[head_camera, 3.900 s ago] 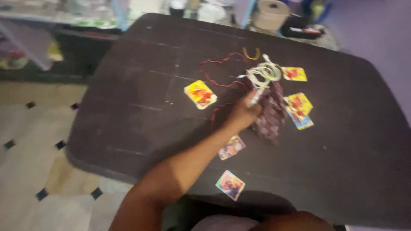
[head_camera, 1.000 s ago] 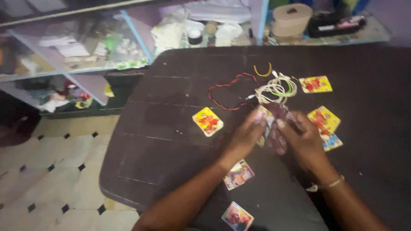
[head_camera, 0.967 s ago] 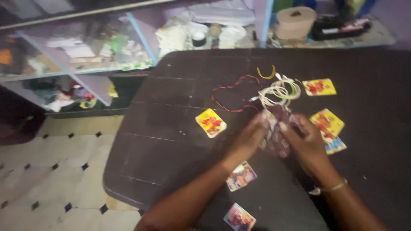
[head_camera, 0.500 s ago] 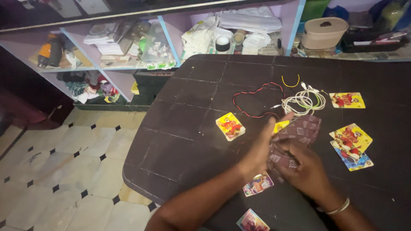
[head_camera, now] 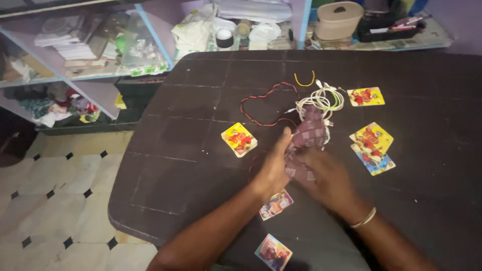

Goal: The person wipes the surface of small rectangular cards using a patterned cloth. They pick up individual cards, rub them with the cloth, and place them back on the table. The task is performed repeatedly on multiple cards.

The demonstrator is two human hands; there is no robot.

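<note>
Both hands, left hand (head_camera: 273, 168) & right hand (head_camera: 321, 175), closed gripping patterned cloth (head_camera: 307, 138) btwn them.

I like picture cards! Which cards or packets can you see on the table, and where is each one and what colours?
Yellow-red card: left of the hands, rectangular.
Yellow-red card: far right, beside the white cable coil.
Yellow-red card: right of the patterned cloth, overlapping a blue card.
Multicoloured card: under the left hand's wrist.
Multicoloured card: nearest table edge.
</note>
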